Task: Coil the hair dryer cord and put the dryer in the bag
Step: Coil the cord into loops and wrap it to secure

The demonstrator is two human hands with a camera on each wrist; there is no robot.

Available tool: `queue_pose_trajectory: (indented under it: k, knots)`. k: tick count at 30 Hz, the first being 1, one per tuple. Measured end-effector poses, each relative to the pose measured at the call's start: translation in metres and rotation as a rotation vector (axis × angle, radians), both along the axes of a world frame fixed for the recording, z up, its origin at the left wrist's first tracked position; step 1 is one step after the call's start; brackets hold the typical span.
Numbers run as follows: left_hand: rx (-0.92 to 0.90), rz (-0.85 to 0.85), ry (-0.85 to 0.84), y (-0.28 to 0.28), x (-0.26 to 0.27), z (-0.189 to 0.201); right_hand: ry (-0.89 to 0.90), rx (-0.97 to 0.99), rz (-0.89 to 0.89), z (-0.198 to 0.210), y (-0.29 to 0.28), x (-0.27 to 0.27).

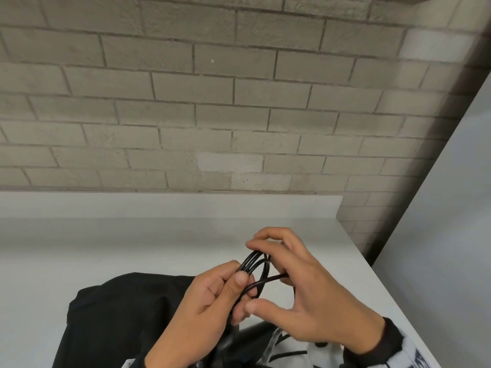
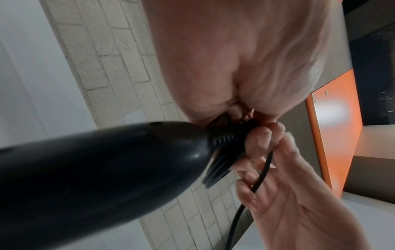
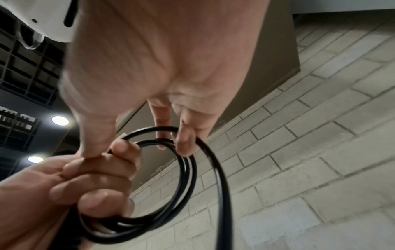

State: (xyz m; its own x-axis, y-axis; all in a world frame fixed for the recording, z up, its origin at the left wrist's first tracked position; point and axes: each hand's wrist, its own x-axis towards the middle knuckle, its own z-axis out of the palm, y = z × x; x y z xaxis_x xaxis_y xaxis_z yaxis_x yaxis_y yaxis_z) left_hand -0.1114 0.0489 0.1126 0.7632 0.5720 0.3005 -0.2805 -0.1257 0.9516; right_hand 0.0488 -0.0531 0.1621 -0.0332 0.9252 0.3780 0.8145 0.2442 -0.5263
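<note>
The black hair dryer (image 2: 96, 169) hangs handle-up under my left hand (image 1: 239, 293), and in the head view that hand mostly hides it. My left hand grips several loops of the black cord (image 1: 255, 261) together near the ribbed cord sleeve (image 2: 224, 147). My right hand (image 1: 263, 274) pinches the far side of the coil (image 3: 188, 177) and the loose strand (image 3: 222, 194) running off it. Both hands hover just above the white table (image 1: 106, 248). The black bag (image 1: 119, 314) lies crumpled on the table, left of and below my hands.
A grey brick wall (image 1: 212, 115) rises behind the table. The table's right edge (image 1: 372, 266) runs diagonally beside my right hand, with a pale panel (image 1: 451, 235) beyond it. An orange door (image 2: 333, 135) shows in the left wrist view.
</note>
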Motion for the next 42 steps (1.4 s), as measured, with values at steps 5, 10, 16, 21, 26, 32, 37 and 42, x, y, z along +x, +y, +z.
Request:
queue_pose_trajectory:
  k: [5, 10, 16, 21, 26, 32, 37, 42]
  knots:
    - [-0.036, -0.060, -0.003, 0.000, 0.002, 0.000, -0.104, 0.139, -0.083, -0.011, 0.012, 0.006]
    - [0.019, -0.055, 0.046, 0.001, 0.001, 0.001, -0.431, 0.225, -0.181, -0.012, 0.017, 0.007]
    - [0.089, -0.080, 0.063, 0.006, 0.000, 0.001, -0.430, 0.094, -0.141, -0.001, 0.015, 0.011]
    - [0.048, -0.110, 0.047, 0.006, -0.001, 0.000, -0.328, -0.030, -0.119, -0.004, 0.017, 0.011]
    - [-0.008, -0.089, 0.006, 0.005, 0.000, -0.006, -0.194, -0.113, -0.117, -0.003, 0.016, 0.001]
    - [-0.031, -0.137, 0.028, 0.002, -0.003, -0.004, 0.039, -0.254, 0.098, 0.013, 0.013, 0.014]
    - [-0.041, -0.150, 0.072, 0.005, -0.002, -0.001, 0.212, -0.232, 0.163, 0.013, 0.011, 0.024]
    - [-0.059, -0.104, 0.157, 0.001, -0.001, 0.001, -0.108, -0.107, 0.101, 0.009, 0.010, 0.020]
